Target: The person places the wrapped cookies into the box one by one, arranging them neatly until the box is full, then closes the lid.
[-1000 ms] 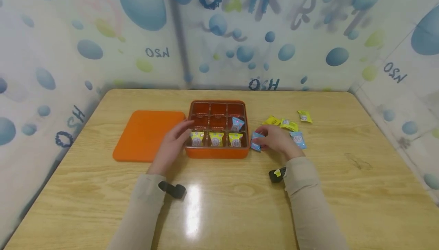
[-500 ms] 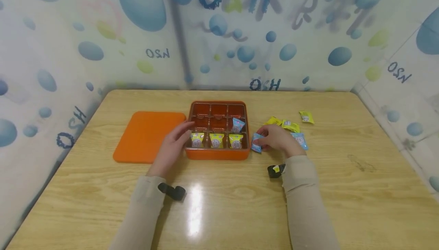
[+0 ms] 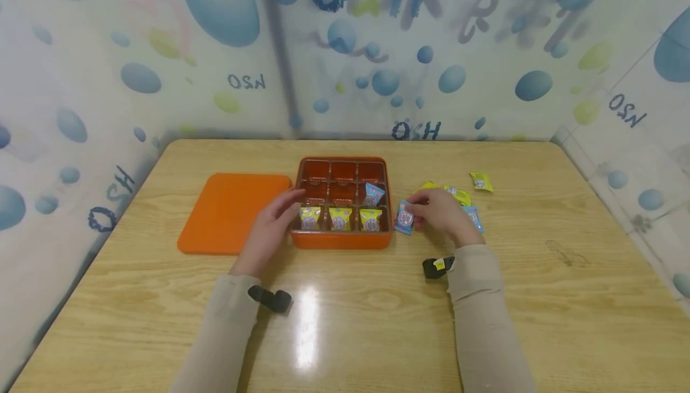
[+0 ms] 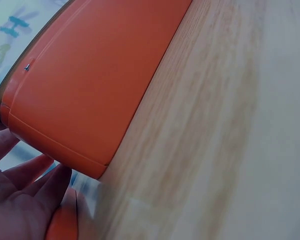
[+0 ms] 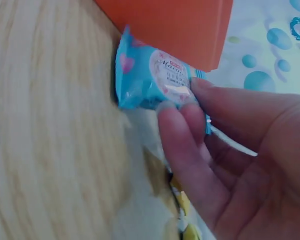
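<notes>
My right hand (image 3: pixel 439 216) pinches a blue wrapped macaron packet (image 5: pixel 160 75) between thumb and fingers, beside the right wall of the orange box (image 3: pixel 342 241). Printed lettering on the packet's front shows in the right wrist view. My left hand (image 3: pixel 268 228) lies along the box's left side with relaxed fingers, fingertips (image 4: pixel 64 172) at its wall and one at the rim. A clear divided insert fills the box. Yellow packets (image 3: pixel 340 219) occupy its front row, and one blue packet (image 3: pixel 374 193) sits in the middle row's right compartment; the other compartments hold nothing.
An orange lid (image 3: pixel 232 213) lies flat on the wooden table (image 3: pixel 356 315) left of the box. Right of the box are several loose yellow packets (image 3: pixel 481 181) and another blue packet (image 3: pixel 474 218), partly hidden behind my right hand. A patterned wall (image 3: pixel 345 81) rises behind the table.
The blue packet in my right hand has turned so its printed face shows upward, and that hand has shifted slightly to the right. My left hand stays at the box.
</notes>
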The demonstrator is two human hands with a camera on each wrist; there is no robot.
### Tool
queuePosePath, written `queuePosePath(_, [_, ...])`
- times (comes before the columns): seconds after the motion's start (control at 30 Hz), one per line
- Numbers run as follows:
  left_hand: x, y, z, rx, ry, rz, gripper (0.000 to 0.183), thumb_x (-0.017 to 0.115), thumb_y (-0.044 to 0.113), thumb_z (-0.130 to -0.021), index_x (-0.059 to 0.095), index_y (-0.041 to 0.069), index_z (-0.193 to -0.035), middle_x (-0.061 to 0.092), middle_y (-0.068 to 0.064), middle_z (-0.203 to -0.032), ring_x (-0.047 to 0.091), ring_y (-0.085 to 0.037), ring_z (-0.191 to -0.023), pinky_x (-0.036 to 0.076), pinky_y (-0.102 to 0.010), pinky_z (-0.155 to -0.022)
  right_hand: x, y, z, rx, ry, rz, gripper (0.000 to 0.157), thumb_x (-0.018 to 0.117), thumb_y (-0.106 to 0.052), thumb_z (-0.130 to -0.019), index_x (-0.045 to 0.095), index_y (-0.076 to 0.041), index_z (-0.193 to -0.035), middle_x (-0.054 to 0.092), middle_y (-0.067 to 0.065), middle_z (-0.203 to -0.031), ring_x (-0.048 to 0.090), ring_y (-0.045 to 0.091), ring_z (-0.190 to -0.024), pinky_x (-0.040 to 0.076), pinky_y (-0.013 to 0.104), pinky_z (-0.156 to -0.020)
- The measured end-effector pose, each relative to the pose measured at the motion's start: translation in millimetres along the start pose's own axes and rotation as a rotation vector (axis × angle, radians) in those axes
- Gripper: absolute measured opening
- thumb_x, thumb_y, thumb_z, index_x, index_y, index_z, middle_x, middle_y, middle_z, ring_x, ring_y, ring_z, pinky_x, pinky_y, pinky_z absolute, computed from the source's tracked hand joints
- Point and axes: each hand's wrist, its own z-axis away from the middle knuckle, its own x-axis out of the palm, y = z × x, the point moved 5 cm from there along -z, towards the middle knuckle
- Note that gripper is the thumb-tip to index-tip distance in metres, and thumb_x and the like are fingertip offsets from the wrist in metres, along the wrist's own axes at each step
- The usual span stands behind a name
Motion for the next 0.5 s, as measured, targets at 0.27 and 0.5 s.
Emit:
queuePosePath(0.27, [-0.5,-14.5,-7.0,0.013,0.011,-0.018,0.036,0.046,0.044,-0.090,0.049,0.035,-0.125,0.030,0.015,-0.140,0.022,-0.014,-0.130,0.021,-0.045,-0.104,-14.6,-12.9,6.0,-0.118,0.179,-0.012,0.023,0.051,-0.033,-0.091,0.058,-0.014,-0.103,0.059,0.009,-0.088,0.058,0.025,-0.074,0.049,0.034,-0.063])
queuePosePath(0.5, [-1.6,0.6,0.1,0.006,0.006,-0.015,0.036,0.047,0.035,-0.092,0.049,0.027,-0.127,0.030,0.006,-0.142,0.020,-0.019,-0.131,0.015,-0.049,-0.105,-19.3,-17.6,9.4,-0.154,0.249,-0.107,0.031,0.047,-0.037,-0.091,0.054,-0.013,-0.108,0.056,0.007,-0.099,0.060,0.025,-0.079,0.051,0.037,-0.069])
